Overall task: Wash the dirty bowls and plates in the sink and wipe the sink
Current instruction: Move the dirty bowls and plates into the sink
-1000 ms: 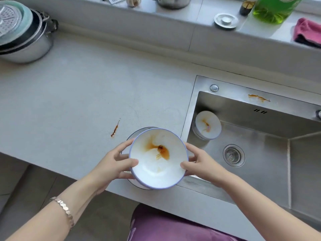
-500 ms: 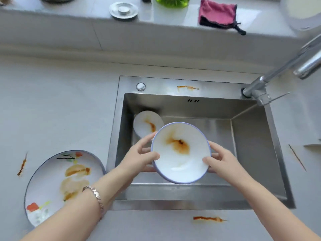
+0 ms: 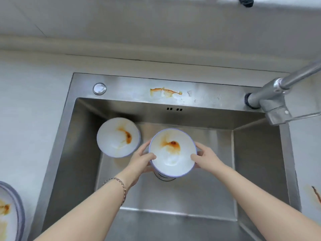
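Left hand (image 3: 140, 160), right hand (image 3: 206, 158) grip bowl (image 3: 172, 157) over drain (image 3: 165, 178); second bowl (image 3: 114, 141) beside.

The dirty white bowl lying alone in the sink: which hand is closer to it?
Left. The left hand is just beside the stained white bowl; the right hand is farther off, across the blue-rimmed white bowl both hands hold.

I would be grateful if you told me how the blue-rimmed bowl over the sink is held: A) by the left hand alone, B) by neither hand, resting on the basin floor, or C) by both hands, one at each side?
C: the left hand and the right hand each grip a side of the blue-rimmed bowl above the sink.
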`<action>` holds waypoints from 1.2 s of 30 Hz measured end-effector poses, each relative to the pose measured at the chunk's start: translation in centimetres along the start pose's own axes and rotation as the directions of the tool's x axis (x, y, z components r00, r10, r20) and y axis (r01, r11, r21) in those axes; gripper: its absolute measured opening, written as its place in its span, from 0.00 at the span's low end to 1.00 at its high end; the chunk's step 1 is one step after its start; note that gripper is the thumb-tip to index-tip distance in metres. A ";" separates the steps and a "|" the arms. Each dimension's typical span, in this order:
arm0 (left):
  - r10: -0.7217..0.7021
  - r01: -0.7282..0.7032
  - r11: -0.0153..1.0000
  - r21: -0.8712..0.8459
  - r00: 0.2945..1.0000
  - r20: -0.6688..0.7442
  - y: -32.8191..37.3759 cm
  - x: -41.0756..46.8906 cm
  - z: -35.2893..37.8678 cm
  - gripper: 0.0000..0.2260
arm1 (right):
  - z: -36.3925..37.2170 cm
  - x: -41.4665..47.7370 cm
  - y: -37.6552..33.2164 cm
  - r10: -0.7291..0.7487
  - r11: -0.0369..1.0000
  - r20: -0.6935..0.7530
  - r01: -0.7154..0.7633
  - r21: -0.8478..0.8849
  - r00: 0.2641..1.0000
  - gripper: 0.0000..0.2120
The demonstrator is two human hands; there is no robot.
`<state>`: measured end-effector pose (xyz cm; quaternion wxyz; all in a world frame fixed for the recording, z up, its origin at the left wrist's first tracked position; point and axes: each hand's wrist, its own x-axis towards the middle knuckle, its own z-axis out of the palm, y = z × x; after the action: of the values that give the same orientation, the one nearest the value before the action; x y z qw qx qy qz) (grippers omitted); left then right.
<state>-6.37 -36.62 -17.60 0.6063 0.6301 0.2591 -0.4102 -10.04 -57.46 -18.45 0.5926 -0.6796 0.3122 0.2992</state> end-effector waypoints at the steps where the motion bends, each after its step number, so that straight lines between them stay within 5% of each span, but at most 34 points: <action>1: 0.011 -0.011 1.000 -0.009 1.000 -0.019 0.1 0.5 0.1 0.25 | -0.1 0.9 -0.1 -0.004 1.000 0.008 0.004 -0.009 1.000 0.24; 8: 0.024 -0.029 0.999 -0.042 0.994 -0.105 1.1 2.1 0.2 0.25 | 0.7 3.6 -0.3 -0.015 1.000 -0.047 0.015 0.014 0.999 0.24; 16: 0.051 -0.059 0.995 -0.078 0.994 -0.094 1.4 1.8 0.0 0.17 | 2.7 2.3 1.6 0.121 0.940 -0.108 -0.079 0.332 0.987 0.17; 19: 0.097 -0.094 0.995 0.031 0.989 -0.116 1.7 1.7 -0.3 0.16 | 3.8 1.5 1.3 0.136 0.907 -0.116 -0.077 0.415 0.984 0.14; 23: 0.152 -0.063 0.913 0.404 0.969 -0.194 2.1 0.1 -1.7 0.22 | 5.3 1.5 0.0 0.131 0.895 -0.115 -0.068 0.441 0.985 0.16; 27: 0.182 -0.098 0.775 0.625 0.981 -0.072 2.1 -4.0 -3.4 0.20 | 6.1 1.0 -1.3 0.095 0.958 -0.126 -0.057 0.280 0.987 0.19; 30: 0.168 -0.132 0.698 0.704 0.986 0.018 2.0 -7.8 -5.8 0.15 | 6.4 -1.1 -0.8 0.111 0.993 -0.196 -0.115 -0.009 0.974 0.24; 36: 0.304 -0.221 0.588 0.778 0.952 0.041 3.1 -15.6 -14.2 0.09 | 9.4 -8.4 -2.7 -0.021 0.912 -0.089 -0.017 -0.410 0.996 0.14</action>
<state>-9.22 -20.50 -3.98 0.3170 0.8789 -0.0092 -0.3564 -13.58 -47.31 -11.36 0.4221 -0.8021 0.2686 0.3261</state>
